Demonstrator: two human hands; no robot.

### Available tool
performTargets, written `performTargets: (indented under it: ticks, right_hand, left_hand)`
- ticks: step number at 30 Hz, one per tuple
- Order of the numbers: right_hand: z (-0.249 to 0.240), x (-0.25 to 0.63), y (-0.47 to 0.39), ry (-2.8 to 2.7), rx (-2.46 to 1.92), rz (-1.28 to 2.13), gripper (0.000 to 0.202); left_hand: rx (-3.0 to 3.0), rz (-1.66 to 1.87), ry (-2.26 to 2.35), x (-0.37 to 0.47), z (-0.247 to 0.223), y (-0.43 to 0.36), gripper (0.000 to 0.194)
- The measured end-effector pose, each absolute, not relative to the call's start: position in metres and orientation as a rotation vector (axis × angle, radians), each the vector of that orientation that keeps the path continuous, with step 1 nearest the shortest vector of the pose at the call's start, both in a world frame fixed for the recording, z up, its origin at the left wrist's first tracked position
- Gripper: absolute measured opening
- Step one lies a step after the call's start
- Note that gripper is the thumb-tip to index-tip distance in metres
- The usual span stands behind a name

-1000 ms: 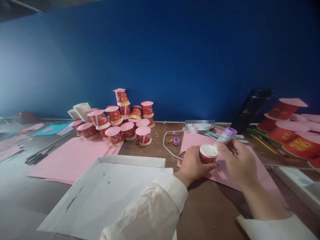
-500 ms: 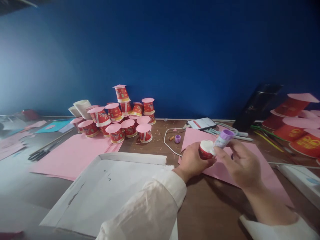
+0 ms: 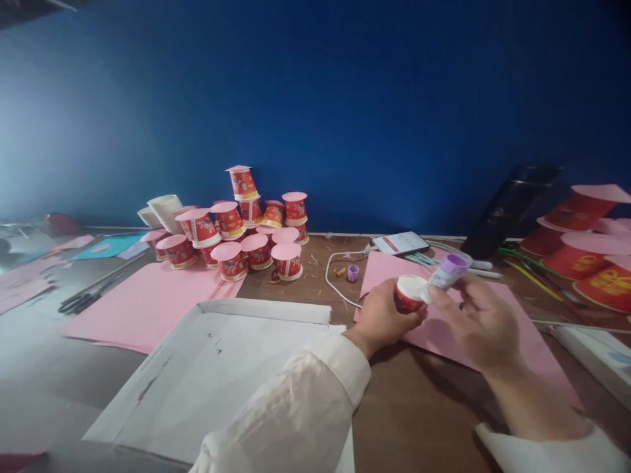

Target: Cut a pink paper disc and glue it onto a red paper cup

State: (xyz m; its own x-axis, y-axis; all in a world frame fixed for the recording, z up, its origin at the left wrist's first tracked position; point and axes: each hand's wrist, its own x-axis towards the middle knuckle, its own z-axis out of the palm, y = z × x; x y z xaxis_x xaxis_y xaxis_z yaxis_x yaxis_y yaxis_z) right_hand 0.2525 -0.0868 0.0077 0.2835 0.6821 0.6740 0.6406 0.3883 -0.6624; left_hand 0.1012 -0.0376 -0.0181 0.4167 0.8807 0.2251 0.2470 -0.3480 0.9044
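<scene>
My left hand (image 3: 382, 318) is wrapped round a small red paper cup (image 3: 408, 303), its white base facing up. Between the fingers of my right hand (image 3: 486, 322) is a glue stick (image 3: 446, 272) with a purple end, tilted, its lower end at the right edge of the cup's base. Pink paper (image 3: 517, 335) lies beneath both hands. A small purple cap (image 3: 353, 273) stands on the brown table behind my left hand.
Stacked red cups with pink discs (image 3: 231, 259) stand left of centre, and larger ones (image 3: 586, 253) at right. A phone (image 3: 400, 243), black bottle (image 3: 513, 210), white cardboard (image 3: 236, 374) and scissors (image 3: 81, 301) lie around.
The glue stick and my right hand have shifted slightly right, so more of the cup's white base shows. My left hand still holds the cup. The whole view has moved a little.
</scene>
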Motion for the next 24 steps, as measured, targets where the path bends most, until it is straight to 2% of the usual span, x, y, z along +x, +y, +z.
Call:
performTargets:
  ticks: [6,13,19,24]
  right_hand:
    - [0.0121,0.2537,-0.0844,-1.249,-1.532,-0.068,0.028]
    - [0.0059,0.2554,-0.0847,-1.263,-1.283,0.116,0.025]
    - [0.0049,0.2574,-0.0818,-1.222,-1.484,-0.049,0.027]
    - [0.0089,0.2503,-0.0809,-1.144,-1.189,0.147,0.025]
  left_hand:
    - [1.828,0.922,0.991,0.1001,-0.0179,-0.0360,0.046]
    - [1.839,0.933,0.951,0.1000,-0.0167,-0.0364,0.044]
    - [1.830,0.902,0.981,0.0980,-0.0134,-0.0368,0.048]
    - [1.863,0.946,0.945,0.0988,-0.0134,-0.0365,0.043]
